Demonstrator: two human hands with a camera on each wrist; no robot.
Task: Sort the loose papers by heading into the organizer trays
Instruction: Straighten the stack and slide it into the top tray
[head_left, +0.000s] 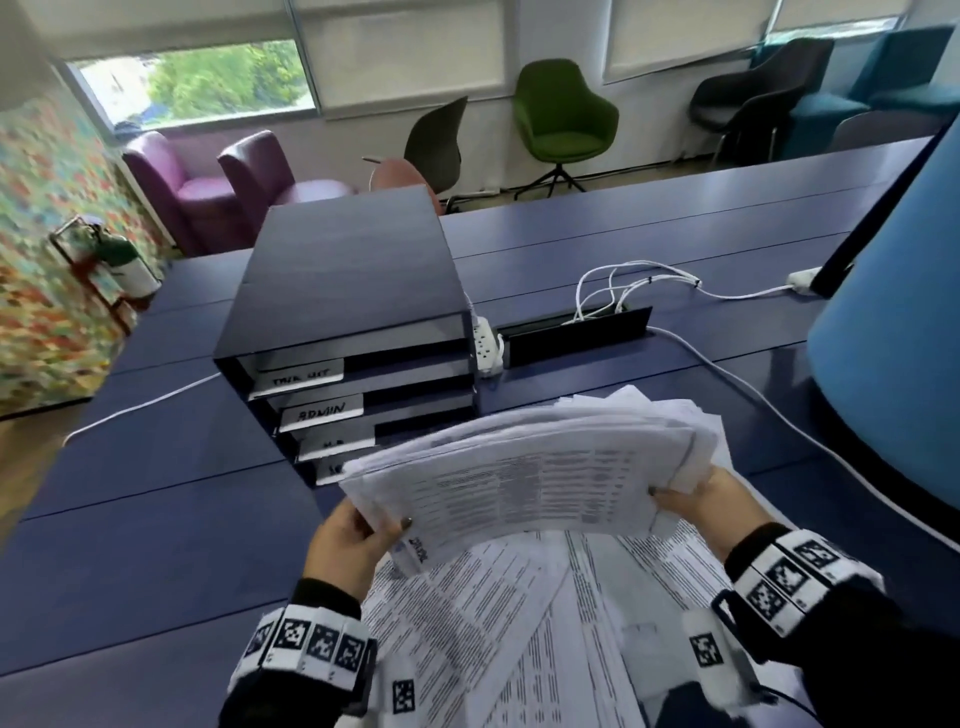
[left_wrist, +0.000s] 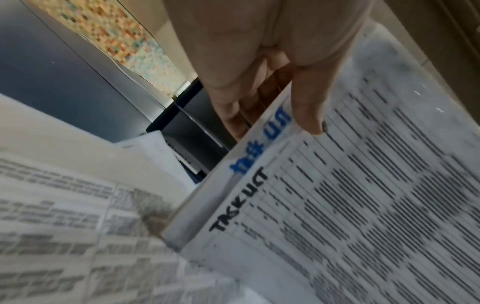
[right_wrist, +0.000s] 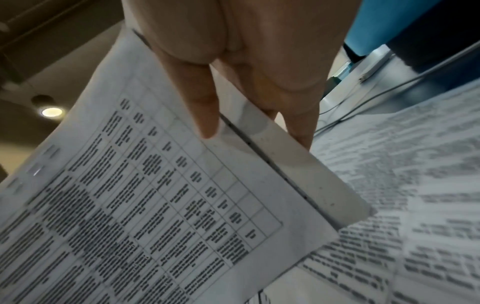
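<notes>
Your left hand (head_left: 349, 540) grips the near left corner of a thick stack of papers (head_left: 530, 467), thumb curled over the top sheet and fingers underneath; the left wrist view shows that thumb pressed just past a handwritten "TASK LIST" heading (left_wrist: 239, 202) on the top page. Your right hand (head_left: 701, 501) holds the opposite end of the same stack, thumb on top and fingers below, as the right wrist view confirms. You hold the stack lifted off the blue table (head_left: 130, 519), sagging a little between your hands, just in front of the dark organizer (head_left: 348, 270). Its trays carry white labels: the top one (head_left: 298, 375) is too blurred to read surely, the second reads "ADMIN" (head_left: 321, 410), and the lower two are partly hidden behind the stack. More loose sheets (head_left: 519, 623) lie spread on the table beneath your wrists, overlapping at angles. A white power strip (head_left: 485, 345) sits right beside the organizer, with white cables (head_left: 623, 283) trailing across the table behind it. A blue lampshade (head_left: 893, 332) stands at your right
</notes>
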